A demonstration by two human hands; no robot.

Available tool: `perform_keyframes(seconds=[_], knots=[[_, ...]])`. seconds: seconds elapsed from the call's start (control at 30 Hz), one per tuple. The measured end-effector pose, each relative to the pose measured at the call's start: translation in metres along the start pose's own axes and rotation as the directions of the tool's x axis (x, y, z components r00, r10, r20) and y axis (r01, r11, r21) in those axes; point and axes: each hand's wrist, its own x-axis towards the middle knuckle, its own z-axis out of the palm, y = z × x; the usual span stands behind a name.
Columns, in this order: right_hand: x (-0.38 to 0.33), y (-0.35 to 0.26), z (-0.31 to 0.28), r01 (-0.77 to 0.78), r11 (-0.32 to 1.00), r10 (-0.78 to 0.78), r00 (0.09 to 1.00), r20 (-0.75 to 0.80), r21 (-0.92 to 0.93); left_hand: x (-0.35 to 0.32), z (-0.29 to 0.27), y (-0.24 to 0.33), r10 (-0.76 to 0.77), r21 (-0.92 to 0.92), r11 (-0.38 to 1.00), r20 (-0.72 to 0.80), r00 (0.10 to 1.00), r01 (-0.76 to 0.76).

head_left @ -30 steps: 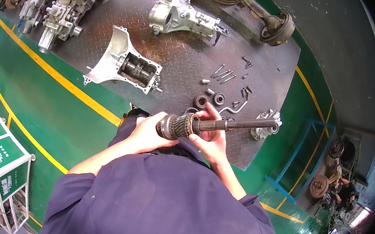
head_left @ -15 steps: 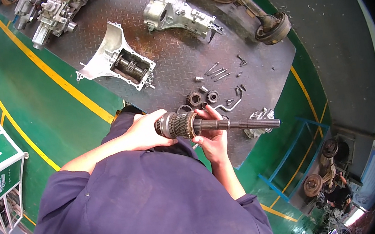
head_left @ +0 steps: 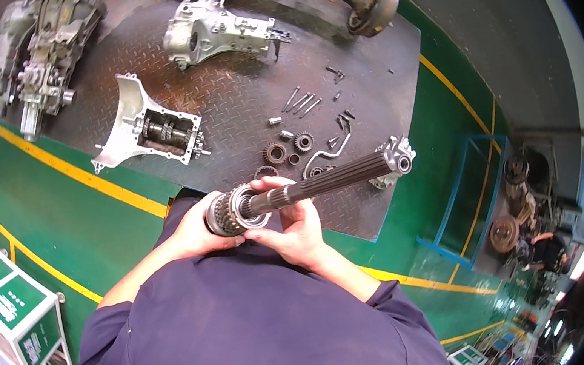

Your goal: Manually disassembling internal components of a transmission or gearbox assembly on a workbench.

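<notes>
I hold a long splined steel shaft [head_left: 337, 177] level in front of my chest, its free end pointing right. A stack of gears and a bearing ring [head_left: 229, 212] sits on its left end. My left hand [head_left: 191, 233] cups that geared end from below. My right hand [head_left: 293, 227] grips the shaft just right of the ring, thumb over the top. Below the shaft, on the dark checker-plate floor [head_left: 233, 100], lie loose gears [head_left: 275, 153] and a bent metal rod [head_left: 327, 152].
An open gearbox half [head_left: 150, 132] lies left of the loose parts. A second housing [head_left: 215, 33] and a full gearbox [head_left: 39, 54] sit farther back. Bolts [head_left: 300, 101] are scattered nearby. An axle with a brake drum [head_left: 367, 6] lies at the back right. Green sign boxes [head_left: 8, 319] stand left.
The shaft has tilted so its right end points slightly upward, and my head has moved closer. Both hands keep their hold at the geared end.
</notes>
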Motion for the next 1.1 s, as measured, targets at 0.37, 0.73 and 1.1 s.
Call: perform_keyframes(seconds=[0.37, 0.73, 1.1], knots=[[-0.003, 0.006, -0.002, 0.022, 0.996, -0.020, 1.000, 0.023, -0.082, 0.006, -0.002, -0.011, -0.066, 0.059, 0.996, -0.065, 0.996, 0.070], [-0.036, 0.232, -0.189, -0.683, 0.454, 0.261, 0.716, -0.647, -0.572, -0.028, -0.032, -0.036, 0.016, 0.127, 0.992, -0.176, 0.984, 0.007], [0.014, 0.237, -0.128, -0.747, 0.329, 0.267, 0.661, -0.701, -0.578, -0.040, -0.038, -0.050, -0.017, 0.054, 0.998, -0.234, 0.972, 0.031]])
